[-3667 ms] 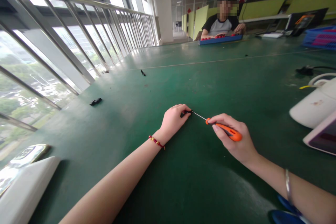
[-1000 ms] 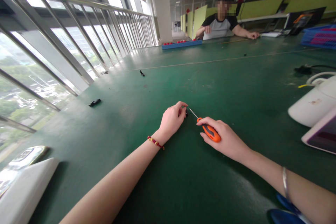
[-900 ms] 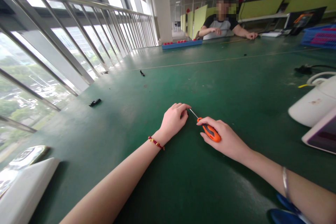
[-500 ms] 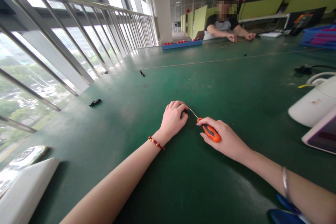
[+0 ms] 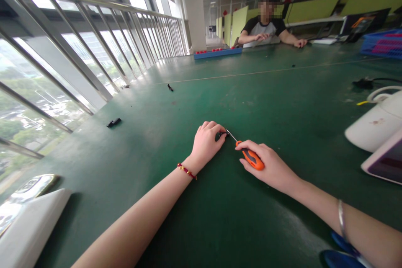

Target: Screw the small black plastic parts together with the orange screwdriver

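Observation:
Near the middle of the green table (image 5: pixel 150 159), my left hand (image 5: pixel 207 141) is closed around a small black part (image 5: pixel 221 135), mostly hidden by the fingers, so its kind does not show. My right hand (image 5: pixel 266 161) grips a screwdriver (image 5: pixel 253 160) with an orange and dark grey handle. Its thin metal shaft points up and left, and the tip meets or nearly meets the black part beside my left fingertips; actual contact cannot be made out.
Two small black pieces, one nearer (image 5: pixel 113 123) and one farther (image 5: pixel 170 88), lie left. A blue tray (image 5: pixel 218 53) with red items stands far back; a co-worker (image 5: pixel 266 29) sits behind the table. White device (image 5: pixel 377 121) at right, white box (image 5: pixel 37 222) at lower left, metal railing (image 5: pixel 94 4) alongside.
The black part has shifted or turned slightly in my left fingers, showing more toward the screwdriver tip. My right hand stays in place. The co-worker has raised one hand from the table.

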Demonstrator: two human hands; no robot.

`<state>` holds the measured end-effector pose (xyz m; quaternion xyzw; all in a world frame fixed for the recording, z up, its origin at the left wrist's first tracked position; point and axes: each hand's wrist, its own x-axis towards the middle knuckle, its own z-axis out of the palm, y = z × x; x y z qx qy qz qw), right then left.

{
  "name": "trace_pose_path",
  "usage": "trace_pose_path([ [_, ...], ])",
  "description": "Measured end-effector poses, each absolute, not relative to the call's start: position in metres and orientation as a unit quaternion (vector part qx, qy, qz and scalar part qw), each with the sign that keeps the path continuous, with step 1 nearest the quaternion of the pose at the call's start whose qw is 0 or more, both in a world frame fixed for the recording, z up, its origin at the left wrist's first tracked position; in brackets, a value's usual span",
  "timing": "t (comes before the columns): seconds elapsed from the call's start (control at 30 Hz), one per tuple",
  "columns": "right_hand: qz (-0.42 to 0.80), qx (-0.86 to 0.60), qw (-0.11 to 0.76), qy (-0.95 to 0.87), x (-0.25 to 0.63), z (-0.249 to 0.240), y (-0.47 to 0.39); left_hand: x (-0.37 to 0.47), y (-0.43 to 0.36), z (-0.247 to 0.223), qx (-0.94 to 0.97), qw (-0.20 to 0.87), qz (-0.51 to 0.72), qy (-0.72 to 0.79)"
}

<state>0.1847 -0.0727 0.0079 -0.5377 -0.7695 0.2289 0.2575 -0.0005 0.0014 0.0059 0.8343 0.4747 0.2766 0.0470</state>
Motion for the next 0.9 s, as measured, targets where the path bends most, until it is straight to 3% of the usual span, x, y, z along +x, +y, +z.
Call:
trace_pose_path([
  [0.63,0.216,-0.530,0.272,-0.773,0.1841,0.0062,-0.0725,-0.0016,0.0052,0.0041,0.830,0.078,0.291,0.469],
  [0.73,0.224,-0.525,0.315,-0.758,0.1843,0.0068,-0.0730,-0.0018,0.0058,0.0032,0.828,0.079,0.289,0.474],
  [0.9,0.168,-0.500,0.470,-0.707,0.1871,0.0123,-0.0774,-0.0030,0.0068,0.0016,0.830,0.078,0.285,0.473],
])
